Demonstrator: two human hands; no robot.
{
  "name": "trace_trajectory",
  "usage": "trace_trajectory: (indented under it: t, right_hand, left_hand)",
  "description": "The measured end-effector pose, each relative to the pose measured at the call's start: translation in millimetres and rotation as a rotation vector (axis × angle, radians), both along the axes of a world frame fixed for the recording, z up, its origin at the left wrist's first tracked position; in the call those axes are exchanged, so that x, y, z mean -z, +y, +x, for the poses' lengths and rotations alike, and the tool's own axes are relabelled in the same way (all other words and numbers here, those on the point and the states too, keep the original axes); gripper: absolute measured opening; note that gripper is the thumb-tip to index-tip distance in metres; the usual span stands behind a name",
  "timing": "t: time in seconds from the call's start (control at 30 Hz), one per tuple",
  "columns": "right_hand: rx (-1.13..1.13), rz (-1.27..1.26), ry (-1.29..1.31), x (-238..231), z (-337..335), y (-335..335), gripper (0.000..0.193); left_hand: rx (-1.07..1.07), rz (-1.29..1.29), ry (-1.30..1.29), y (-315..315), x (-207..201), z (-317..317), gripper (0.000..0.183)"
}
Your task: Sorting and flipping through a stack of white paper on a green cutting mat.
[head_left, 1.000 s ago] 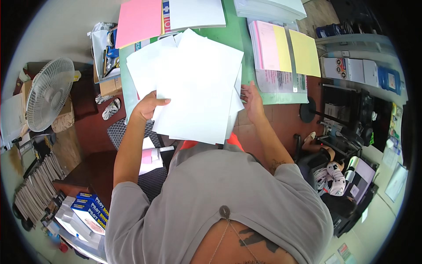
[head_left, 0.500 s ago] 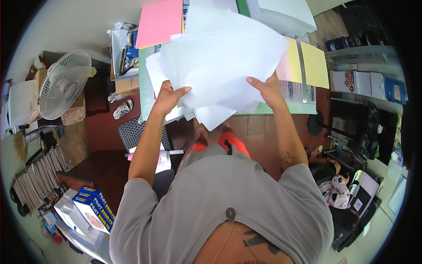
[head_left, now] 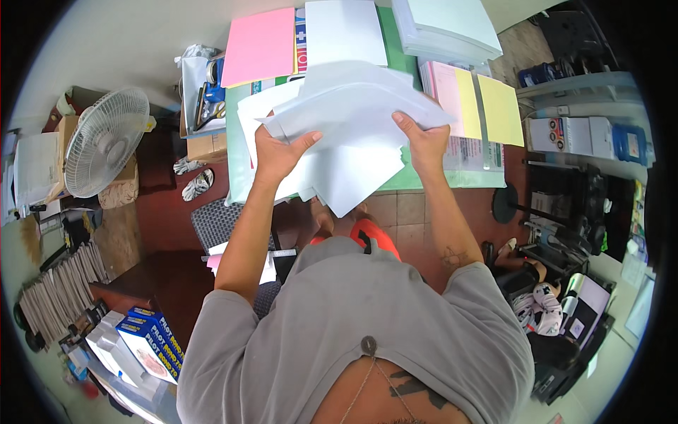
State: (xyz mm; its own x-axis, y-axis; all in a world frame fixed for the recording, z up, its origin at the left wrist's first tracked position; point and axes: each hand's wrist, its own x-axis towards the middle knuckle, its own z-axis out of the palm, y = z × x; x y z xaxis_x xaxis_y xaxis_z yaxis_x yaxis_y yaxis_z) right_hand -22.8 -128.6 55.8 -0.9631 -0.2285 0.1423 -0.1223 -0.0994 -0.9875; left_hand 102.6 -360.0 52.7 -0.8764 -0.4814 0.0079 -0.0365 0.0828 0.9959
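Note:
Between my two hands bends a sheaf of white paper sheets [head_left: 353, 106], raised over the near side of the table. My left hand [head_left: 281, 152] grips its left edge, thumb on top and fingers hidden beneath. On the right edge my right hand [head_left: 425, 141] holds the sheaf the same way. Below it, loose white sheets [head_left: 353, 177] lie fanned at odd angles, one corner jutting past the table's near edge. Behind the sheaf rest a flat white stack [head_left: 346, 32] and a pink paper stack [head_left: 260, 46].
The table has a green top [head_left: 240, 162]. Toward the back right stands a tall white paper stack [head_left: 448, 32]; yellow sheets [head_left: 503, 113] lie nearer, beside a metal ruler [head_left: 482, 106]. A tool box [head_left: 205, 99] borders the table's left. A fan [head_left: 106, 141] stands farther left.
The sheaf has come down and nearer, bending more between my hands, and the white stack behind it now shows. My left hand has shifted slightly right, my right hand slightly left.

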Motion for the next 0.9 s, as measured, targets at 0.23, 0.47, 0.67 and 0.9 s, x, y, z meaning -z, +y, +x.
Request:
trace_trajectory:
  t: [0.23, 0.47, 0.67, 0.9]
  right_hand:
    - [0.0, -0.007, 0.083, -11.2, 0.9, -11.3, 0.052]
    - [-0.012, -0.054, 0.007, -38.7, 12.2, -12.6, 0.057]
    - [-0.039, 0.043, 0.206, -4.0, 24.5, -7.7, 0.064]
    - [0.02, -0.008, 0.136, 27.8, 29.3, -16.6, 0.056]
  left_hand:
    - [-0.051, -0.065, 0.158, 7.6, 6.7, -9.6, 0.06]
    - [-0.082, 0.052, 0.086, 8.3, -27.4, -14.6, 0.048]
    - [-0.05, -0.027, 0.093, -0.7, 16.1, -7.9, 0.065]
    - [-0.104, -0.073, 0.102, 19.8, 19.4, -9.6, 0.083]
